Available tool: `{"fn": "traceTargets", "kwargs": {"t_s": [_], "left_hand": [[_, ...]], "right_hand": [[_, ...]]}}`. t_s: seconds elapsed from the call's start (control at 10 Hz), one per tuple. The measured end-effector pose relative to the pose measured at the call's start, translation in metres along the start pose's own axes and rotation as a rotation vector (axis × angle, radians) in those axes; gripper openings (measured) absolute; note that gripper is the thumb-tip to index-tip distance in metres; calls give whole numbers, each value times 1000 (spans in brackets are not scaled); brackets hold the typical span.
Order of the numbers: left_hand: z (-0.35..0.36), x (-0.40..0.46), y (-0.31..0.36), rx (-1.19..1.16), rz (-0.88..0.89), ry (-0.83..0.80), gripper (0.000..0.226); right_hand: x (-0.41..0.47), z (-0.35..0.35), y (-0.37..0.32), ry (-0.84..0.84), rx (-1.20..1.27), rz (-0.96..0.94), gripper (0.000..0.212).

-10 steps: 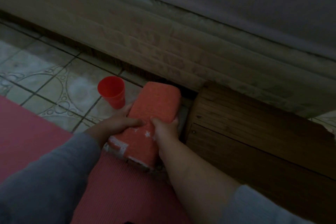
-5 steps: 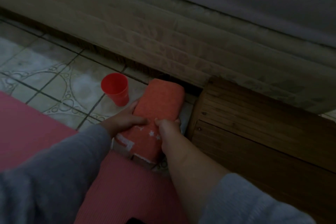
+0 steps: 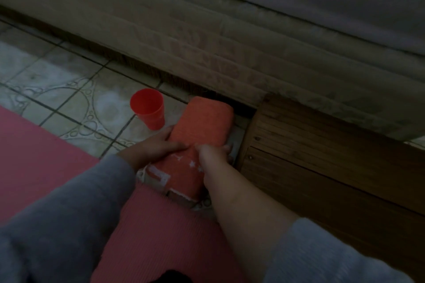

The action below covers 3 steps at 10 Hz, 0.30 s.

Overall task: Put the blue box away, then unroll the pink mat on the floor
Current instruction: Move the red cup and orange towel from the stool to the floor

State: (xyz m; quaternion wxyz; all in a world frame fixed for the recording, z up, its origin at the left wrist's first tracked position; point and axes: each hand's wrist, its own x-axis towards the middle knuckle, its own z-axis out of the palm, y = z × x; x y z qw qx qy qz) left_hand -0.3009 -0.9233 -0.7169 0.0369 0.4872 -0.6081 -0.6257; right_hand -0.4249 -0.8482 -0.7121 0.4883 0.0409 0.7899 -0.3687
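A folded orange towel (image 3: pixel 202 126) with white markings lies on the tiled floor, its far end near the gap under the bed. My left hand (image 3: pixel 158 145) grips its left side, thumb across the top. My right hand (image 3: pixel 212 151) grips its right side, fingers curled over the edge. The pink mat (image 3: pixel 34 161) lies on the floor at the lower left and runs under my arms at the bottom centre. No blue box is in view.
A red plastic cup (image 3: pixel 148 110) stands upright just left of the towel. A wooden bed frame (image 3: pixel 322 167) runs along the right, close to my right hand. The mattress side (image 3: pixel 207 41) spans the back. Patterned tiles (image 3: pixel 69 99) show at the left.
Both hands keep their hold on the orange towel, which has slid slightly toward the bed. The view has shifted a little; the cup has not moved.
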Motion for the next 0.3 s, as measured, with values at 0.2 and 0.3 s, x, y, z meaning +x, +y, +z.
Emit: {"fn": "traceTargets", "kwargs": {"t_s": [0.2,0.3], "left_hand": [[-6,-37,1,214,-87,165,59],[-10,-85,2,282,-120,193,55]], "right_hand": [[-47,-25,-41,-76,-193,-391,91],[-87,-63,-69,-129,-158,-575,80]]}}
